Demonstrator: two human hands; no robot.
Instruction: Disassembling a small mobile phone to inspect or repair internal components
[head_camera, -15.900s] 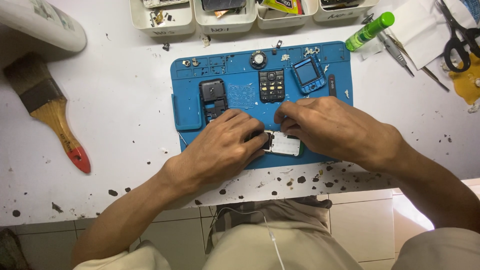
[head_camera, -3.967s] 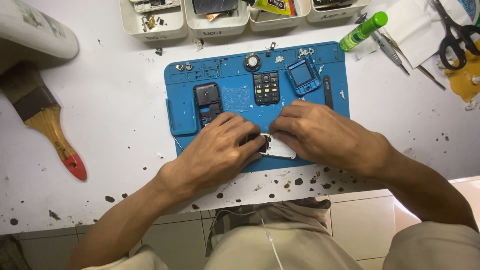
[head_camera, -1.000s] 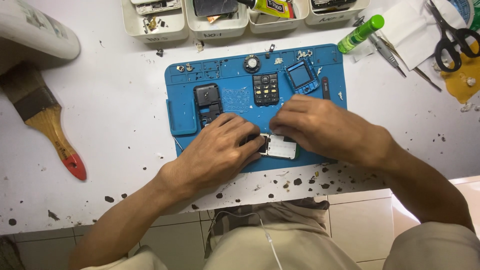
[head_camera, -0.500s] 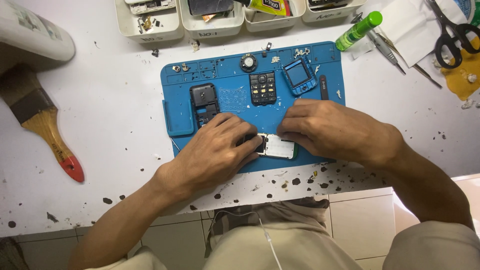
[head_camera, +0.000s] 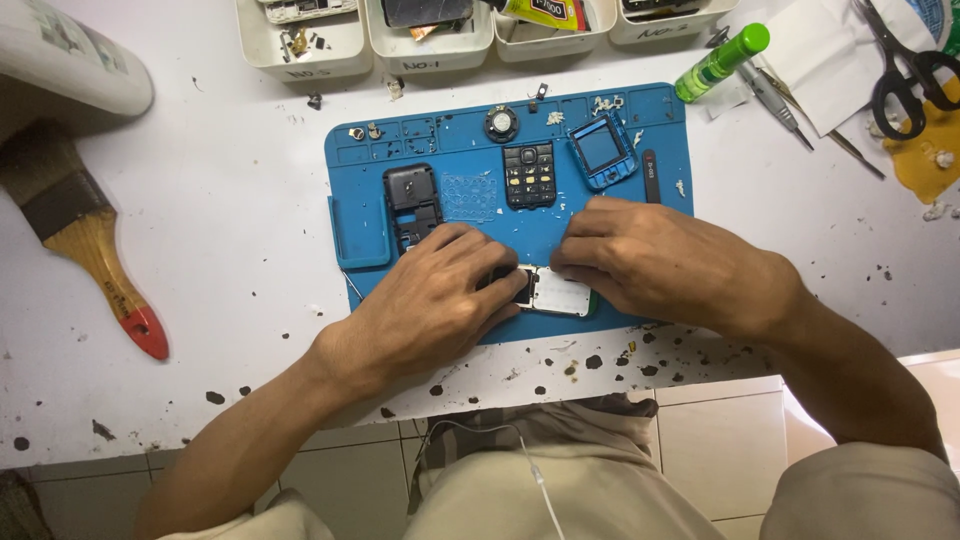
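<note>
Fingers of the left hand (head_camera: 430, 300) and right hand (head_camera: 660, 260) pinch a small white-faced board (head_camera: 560, 293) on the blue mat (head_camera: 350, 180). Beyond, a keypad (head_camera: 528, 175) and a screen frame (head_camera: 603, 150); white bins (head_camera: 300, 55) hold small parts.

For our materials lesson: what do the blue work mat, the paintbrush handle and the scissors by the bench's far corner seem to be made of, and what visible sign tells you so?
Blue mat: probably silicone or soft rubber, matte, with moulded compartments.
Paintbrush handle: looks like varnished wood, tan grain, its tip dipped in glossy red.
Scissors: black loops look like glossy plastic; the blades are barely visible, presumably metal.
Both hands rest on the mat.
</note>
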